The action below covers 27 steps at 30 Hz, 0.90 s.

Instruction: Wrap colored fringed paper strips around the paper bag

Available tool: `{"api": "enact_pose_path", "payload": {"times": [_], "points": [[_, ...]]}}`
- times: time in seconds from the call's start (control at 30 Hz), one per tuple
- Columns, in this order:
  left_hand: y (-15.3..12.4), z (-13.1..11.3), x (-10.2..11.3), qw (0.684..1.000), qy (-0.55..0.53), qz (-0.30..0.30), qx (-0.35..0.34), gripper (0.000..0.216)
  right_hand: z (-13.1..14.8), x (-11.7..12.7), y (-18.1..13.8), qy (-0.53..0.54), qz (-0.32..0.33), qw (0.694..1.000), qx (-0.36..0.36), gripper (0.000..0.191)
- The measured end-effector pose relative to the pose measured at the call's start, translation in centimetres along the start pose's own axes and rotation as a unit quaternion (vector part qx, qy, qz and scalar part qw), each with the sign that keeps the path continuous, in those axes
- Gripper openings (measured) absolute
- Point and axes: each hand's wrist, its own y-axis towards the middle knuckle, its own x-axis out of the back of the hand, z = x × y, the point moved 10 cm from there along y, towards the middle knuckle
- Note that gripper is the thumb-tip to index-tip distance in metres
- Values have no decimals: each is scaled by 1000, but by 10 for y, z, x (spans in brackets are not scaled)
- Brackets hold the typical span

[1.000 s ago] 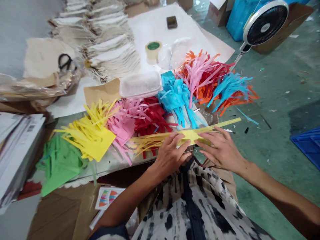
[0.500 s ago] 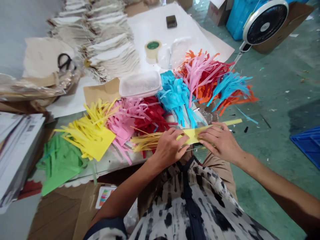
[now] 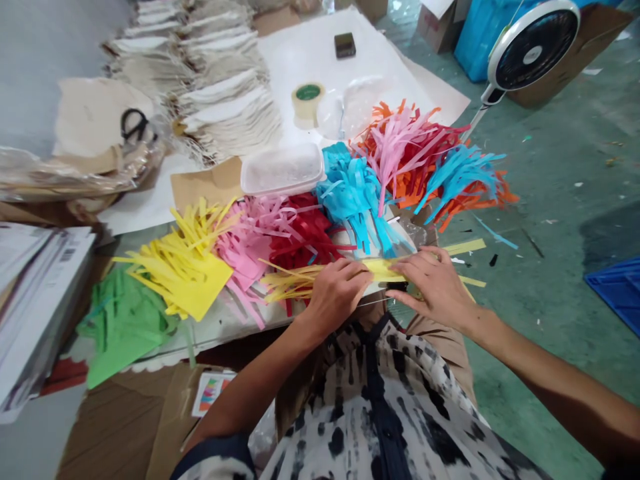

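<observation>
A yellow fringed tissue paper [image 3: 381, 269] stretches between my hands at the table's front edge, its cut strips trailing out both sides. My left hand [image 3: 340, 288] is closed over its left part, fingers bent and pressed together. My right hand [image 3: 431, 285] lies on the right part with its fingers spread and the thumb apart below. Just beyond my hands is a bundle of blue paper fringe [image 3: 353, 190]. Left of it lie dark red fringe [image 3: 303, 233], pink fringe [image 3: 250, 247], yellow fringe [image 3: 200, 273] and green fringe [image 3: 127, 313].
Pink, red, orange and blue fringes [image 3: 400, 143] hang over the table's right edge. Behind stand a clear plastic tub [image 3: 283, 170], a tape roll [image 3: 308, 100] and stacked white bundles [image 3: 225, 100]. A fan [image 3: 533, 50] is at upper right; scissors [image 3: 133, 125] lie left.
My right thumb has moved away from the yellow paper and the right hand has loosened. A second strip end now shows below the first at right. The left hand has shifted slightly left.
</observation>
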Motion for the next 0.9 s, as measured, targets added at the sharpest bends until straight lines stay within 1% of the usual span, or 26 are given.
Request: {"api": "enact_pose_path", "payload": {"times": [0.03, 0.07, 0.13, 0.2, 0.23, 0.3, 0.37, 0.47, 0.57, 0.63, 0.77, 0.9], "points": [[-1, -1, -1, 1000, 9, 3, -5, 23, 2, 0, 0, -4, 0, 1000, 5, 30], [-1, -3, -2, 1000, 19, 7, -11, 23, 4, 2, 0, -14, -6, 1000, 12, 28], [-2, -7, -4, 999, 38, 12, -23, 24, 6, 6, -1, -40, -28, 998, 32, 16], [-3, -9, -2, 998, 45, 5, -33, 23, 6, 12, -4, -58, -53, 996, 48, 12], [-4, -10, -1, 998, 42, -1, -38, 23, 4, 14, -6, -59, -58, 995, 51, 11], [-6, -11, 3, 999, 21, -11, -40, 23, -2, 17, -9, -43, -46, 997, 43, 9], [-9, -7, 7, 1000, -17, -15, -18, 21, -9, 17, -11, -11, -18, 1000, 22, 9], [-13, 8, 13, 997, -61, -15, 54, 15, -17, 17, -12, 25, 16, 1000, -9, 12], [-16, 24, 16, 991, -65, 5, 119, 17, -24, 15, -8, 43, 32, 997, -53, 18], [-16, 32, 16, 987, -45, 24, 154, 22, -27, 10, -5, 51, 45, 994, -86, 24], [-16, 40, 16, 980, 21, 41, 191, 22, -32, 1, 1, -2, 68, 989, -133, 32], [-14, 38, 12, 981, 45, 36, 187, 19, -27, -4, 7, -82, 90, 984, -130, 34]]}}
